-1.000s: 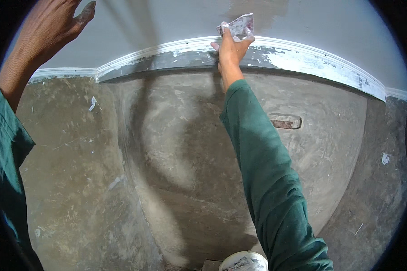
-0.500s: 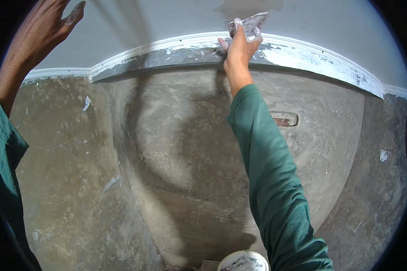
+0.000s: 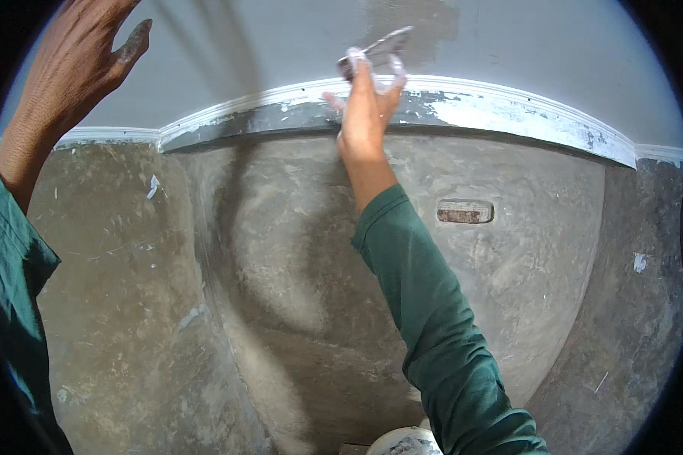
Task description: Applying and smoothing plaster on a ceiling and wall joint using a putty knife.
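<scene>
My right hand (image 3: 364, 106) holds a flat, putty-smeared scraper blade (image 3: 383, 49) between thumb and fingers. White residue coats the fingertips. The blade is tilted close to the smooth grey wall (image 3: 296, 38), just above a white moulding (image 3: 478, 89), near a darker damp-looking patch (image 3: 413, 23). Whether its edge touches the wall I cannot tell. At the upper left, my left hand (image 3: 72, 61) is raised with the thumb stretched away from the palm, holding nothing visible. The top edge cuts off its other fingers.
Below the moulding runs a ledge face (image 3: 524, 121) with patchy white coating over grey. Rough bare concrete (image 3: 281, 227) spreads beneath it, with a small rectangular recess (image 3: 464, 212) to the right. A white bucket (image 3: 395, 441) with grey-white material stands at the bottom, partly behind my right sleeve.
My right hand has moved left along the moulding with the scraper, baring more of the dark patch. The view has shifted slightly, and my left hand sits a little farther into it.
</scene>
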